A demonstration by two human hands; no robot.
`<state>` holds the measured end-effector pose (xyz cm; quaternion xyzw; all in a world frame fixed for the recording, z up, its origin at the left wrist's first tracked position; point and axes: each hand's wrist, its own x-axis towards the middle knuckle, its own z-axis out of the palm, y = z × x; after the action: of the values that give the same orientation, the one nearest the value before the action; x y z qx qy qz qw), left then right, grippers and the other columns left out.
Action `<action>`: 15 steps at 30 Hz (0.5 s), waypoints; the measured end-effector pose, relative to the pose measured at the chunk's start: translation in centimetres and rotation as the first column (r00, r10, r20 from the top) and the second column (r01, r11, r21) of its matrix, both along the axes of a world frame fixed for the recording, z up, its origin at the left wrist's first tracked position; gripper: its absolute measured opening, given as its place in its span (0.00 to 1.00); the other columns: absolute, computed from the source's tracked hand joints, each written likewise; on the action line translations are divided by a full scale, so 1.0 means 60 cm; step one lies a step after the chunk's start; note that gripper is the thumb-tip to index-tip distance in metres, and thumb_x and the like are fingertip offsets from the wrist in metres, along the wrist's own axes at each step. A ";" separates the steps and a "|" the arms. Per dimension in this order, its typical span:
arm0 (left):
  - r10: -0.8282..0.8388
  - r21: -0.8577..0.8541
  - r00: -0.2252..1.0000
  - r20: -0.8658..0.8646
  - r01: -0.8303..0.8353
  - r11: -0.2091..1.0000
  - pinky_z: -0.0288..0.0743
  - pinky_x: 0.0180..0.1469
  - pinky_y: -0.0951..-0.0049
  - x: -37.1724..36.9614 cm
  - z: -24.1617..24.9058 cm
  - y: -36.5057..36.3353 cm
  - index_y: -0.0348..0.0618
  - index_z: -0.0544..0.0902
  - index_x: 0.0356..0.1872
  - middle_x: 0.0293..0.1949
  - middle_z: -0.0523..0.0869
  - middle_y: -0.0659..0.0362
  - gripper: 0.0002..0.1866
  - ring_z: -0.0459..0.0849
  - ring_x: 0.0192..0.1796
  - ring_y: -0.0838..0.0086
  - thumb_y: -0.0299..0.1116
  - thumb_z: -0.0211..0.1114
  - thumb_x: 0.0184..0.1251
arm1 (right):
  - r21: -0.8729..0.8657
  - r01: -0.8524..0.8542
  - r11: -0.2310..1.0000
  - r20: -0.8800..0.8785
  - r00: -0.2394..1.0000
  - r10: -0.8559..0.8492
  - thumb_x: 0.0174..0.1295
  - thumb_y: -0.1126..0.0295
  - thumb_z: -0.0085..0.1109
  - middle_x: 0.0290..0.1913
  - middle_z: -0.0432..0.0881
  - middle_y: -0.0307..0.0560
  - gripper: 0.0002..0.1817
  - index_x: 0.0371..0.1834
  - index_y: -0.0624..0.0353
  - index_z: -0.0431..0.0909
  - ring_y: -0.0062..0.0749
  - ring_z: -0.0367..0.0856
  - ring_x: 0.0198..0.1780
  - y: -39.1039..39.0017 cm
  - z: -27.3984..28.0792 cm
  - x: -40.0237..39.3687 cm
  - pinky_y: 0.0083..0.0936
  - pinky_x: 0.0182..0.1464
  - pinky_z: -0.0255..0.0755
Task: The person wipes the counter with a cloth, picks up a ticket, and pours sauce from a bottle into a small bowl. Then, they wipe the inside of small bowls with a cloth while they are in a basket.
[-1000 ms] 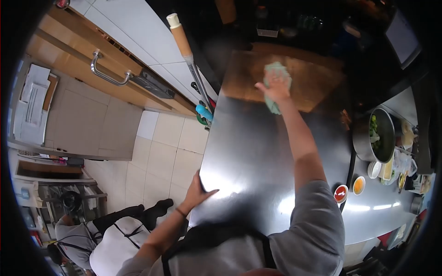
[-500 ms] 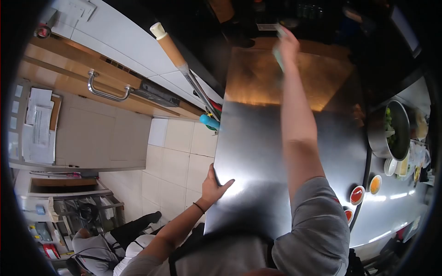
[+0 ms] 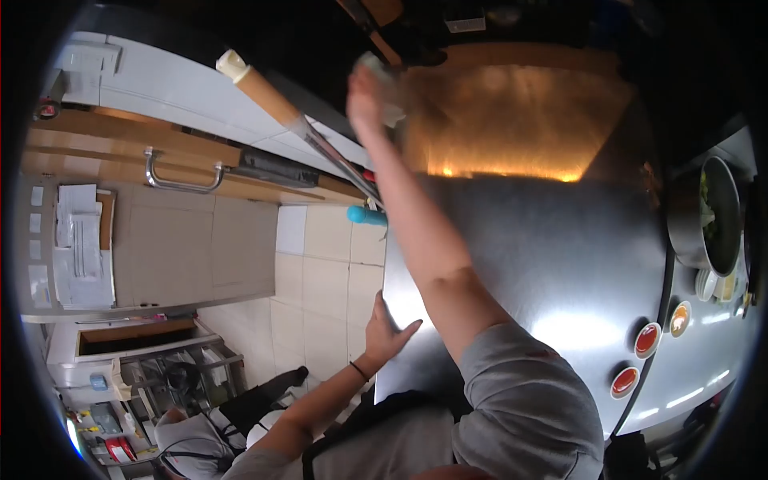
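Note:
With my right arm stretched far forward, my right hand (image 3: 366,98) is closed on a pale, greenish cloth (image 3: 394,114), blurred by motion. Hand and cloth are at the far left corner of the metal table (image 3: 512,264). My left hand (image 3: 389,334) rests at the table's left edge, thumb spread over the top and fingers along the side, with a dark band at the wrist. Warm light reflects off the far part of the steel top.
Small bowls of red sauce (image 3: 647,340) and a bowl of orange sauce (image 3: 680,319) stand at the right, near a large steel pot (image 3: 712,216) with greens. A wooden-handled tool (image 3: 272,100) and a blue handle (image 3: 366,215) stick out left. Another person (image 3: 192,440) is at lower left.
My right hand has swept left with the cloth, from the far middle to the far left corner of the table. The left hand stays at the edge; the view has shifted slightly.

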<state>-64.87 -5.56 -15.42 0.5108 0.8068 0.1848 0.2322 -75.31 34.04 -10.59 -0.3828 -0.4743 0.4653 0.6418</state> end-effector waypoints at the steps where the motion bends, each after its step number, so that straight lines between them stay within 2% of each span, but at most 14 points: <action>1: -0.010 0.002 1.000 -0.019 0.010 1.000 0.71 0.48 0.61 -0.004 -0.001 0.008 0.23 0.51 0.59 0.49 0.71 0.33 0.51 0.75 0.48 0.46 0.51 0.70 0.44 | 0.334 0.216 0.918 0.171 0.944 -0.284 0.63 0.65 0.41 0.52 0.70 0.63 0.19 0.53 0.66 0.68 0.51 0.66 0.57 0.000 0.086 -0.001 0.43 0.60 0.58; 2: -0.010 -0.006 1.000 -0.021 0.010 1.000 0.71 0.48 0.61 -0.004 -0.001 0.007 0.23 0.51 0.59 0.49 0.71 0.33 0.51 0.75 0.48 0.46 0.51 0.70 0.44 | 0.497 0.230 0.836 -0.015 0.966 -0.257 0.62 0.66 0.40 0.50 0.71 0.61 0.17 0.47 0.67 0.70 0.55 0.66 0.55 -0.010 0.181 0.018 0.39 0.57 0.61; 3: 0.004 -0.013 1.000 0.019 -0.004 1.000 0.72 0.48 0.61 -0.005 -0.002 0.006 0.23 0.52 0.59 0.49 0.71 0.33 0.51 0.75 0.48 0.47 0.50 0.71 0.44 | 0.557 0.240 0.795 -0.151 0.971 -0.187 0.60 0.67 0.42 0.45 0.73 0.61 0.15 0.42 0.68 0.71 0.56 0.68 0.52 -0.016 0.255 0.024 0.40 0.55 0.62; 4: 0.019 -0.020 0.998 0.059 -0.018 1.000 0.72 0.48 0.61 -0.007 -0.005 0.006 0.23 0.52 0.59 0.49 0.71 0.34 0.51 0.75 0.48 0.47 0.49 0.71 0.43 | 0.543 0.019 0.840 -0.113 0.992 0.050 0.57 0.68 0.45 0.50 0.72 0.62 0.18 0.50 0.64 0.69 0.52 0.68 0.55 -0.013 0.304 0.042 0.45 0.57 0.60; 5: 0.020 -0.027 0.998 0.058 -0.018 0.999 0.72 0.48 0.61 -0.010 -0.010 0.005 0.23 0.52 0.59 0.49 0.71 0.34 0.51 0.75 0.48 0.47 0.49 0.71 0.43 | 0.609 0.260 0.750 -0.233 0.962 -0.144 0.57 0.70 0.45 0.48 0.74 0.59 0.17 0.50 0.63 0.69 0.50 0.69 0.54 0.008 0.324 0.037 0.41 0.55 0.63; 6: 0.020 -0.018 0.996 0.086 -0.019 1.000 0.72 0.47 0.62 -0.013 -0.015 0.002 0.23 0.52 0.59 0.49 0.71 0.34 0.51 0.76 0.48 0.47 0.49 0.71 0.43 | 0.564 0.333 0.756 -0.012 0.918 -0.396 0.64 0.69 0.36 0.59 0.65 0.62 0.20 0.57 0.68 0.63 0.50 0.59 0.63 0.078 0.309 -0.057 0.34 0.64 0.54; 7: 0.021 -0.006 0.993 0.114 -0.021 1.000 0.72 0.47 0.62 -0.014 -0.019 0.002 0.23 0.51 0.59 0.49 0.71 0.34 0.51 0.76 0.48 0.48 0.48 0.72 0.43 | 0.631 0.112 0.768 -0.131 0.991 -0.037 0.63 0.72 0.37 0.58 0.65 0.63 0.19 0.56 0.68 0.65 0.50 0.61 0.62 0.105 0.266 -0.006 0.36 0.63 0.55; 8: 0.027 -0.011 0.993 0.112 -0.026 1.000 0.72 0.47 0.62 -0.012 -0.017 0.004 0.23 0.51 0.59 0.49 0.71 0.34 0.51 0.76 0.48 0.48 0.48 0.72 0.43 | 0.467 0.150 0.871 -0.025 0.987 -0.157 0.61 0.74 0.39 0.56 0.68 0.62 0.19 0.55 0.68 0.66 0.51 0.64 0.60 0.131 0.223 -0.014 0.36 0.61 0.58; 9: 0.035 -0.021 0.992 0.119 -0.033 0.999 0.72 0.47 0.62 -0.009 -0.009 0.007 0.24 0.51 0.59 0.49 0.71 0.34 0.51 0.76 0.48 0.48 0.47 0.72 0.43 | 0.584 0.278 0.762 0.042 0.928 -0.371 0.59 0.76 0.42 0.53 0.71 0.60 0.18 0.53 0.68 0.68 0.50 0.69 0.56 0.187 0.119 -0.065 0.34 0.59 0.62; 10: 0.041 -0.028 0.991 0.128 -0.038 0.999 0.72 0.47 0.62 -0.007 -0.004 0.011 0.24 0.51 0.59 0.49 0.71 0.34 0.51 0.76 0.48 0.48 0.47 0.72 0.43 | 0.165 -0.027 0.986 0.196 0.981 -0.006 0.57 0.72 0.44 0.49 0.73 0.60 0.18 0.51 0.63 0.68 0.50 0.70 0.53 0.147 0.092 0.002 0.37 0.54 0.65; 12: 0.015 -0.010 0.996 0.084 -0.014 1.000 0.72 0.47 0.62 -0.005 0.003 0.015 0.24 0.51 0.59 0.49 0.71 0.34 0.51 0.76 0.48 0.48 0.47 0.72 0.43 | 0.148 0.219 0.964 0.173 0.954 -0.243 0.59 0.72 0.41 0.49 0.73 0.61 0.18 0.52 0.65 0.66 0.52 0.71 0.51 0.118 -0.066 -0.014 0.39 0.53 0.66; 13: -0.011 0.006 0.999 0.040 0.011 1.000 0.72 0.47 0.62 -0.002 0.007 0.015 0.23 0.51 0.59 0.49 0.70 0.34 0.51 0.76 0.48 0.48 0.47 0.72 0.43 | -0.094 0.102 0.990 0.340 0.938 -0.064 0.59 0.72 0.42 0.49 0.72 0.62 0.19 0.54 0.66 0.65 0.53 0.70 0.51 0.083 -0.094 0.012 0.39 0.53 0.66; 14: -0.011 0.009 0.999 0.047 0.010 1.000 0.72 0.47 0.62 -0.002 0.005 0.011 0.23 0.51 0.59 0.49 0.70 0.34 0.51 0.76 0.48 0.48 0.47 0.72 0.43 | 0.083 0.118 0.989 0.465 0.873 -0.144 0.59 0.72 0.42 0.50 0.71 0.63 0.20 0.56 0.64 0.63 0.53 0.70 0.52 0.049 -0.138 0.019 0.39 0.53 0.65; 15: -0.010 0.018 1.000 0.025 0.010 1.000 0.72 0.48 0.62 -0.004 -0.003 0.007 0.23 0.51 0.59 0.50 0.70 0.34 0.51 0.76 0.48 0.48 0.48 0.71 0.43 | -0.132 -0.028 0.991 0.484 0.870 0.089 0.58 0.73 0.42 0.51 0.71 0.63 0.21 0.57 0.62 0.64 0.52 0.70 0.53 0.004 -0.110 0.053 0.39 0.54 0.65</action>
<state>-65.13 -5.17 -15.60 0.5146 0.7996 0.1971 0.2385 -72.12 34.30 -17.17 -0.5116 -0.6035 0.4003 0.4624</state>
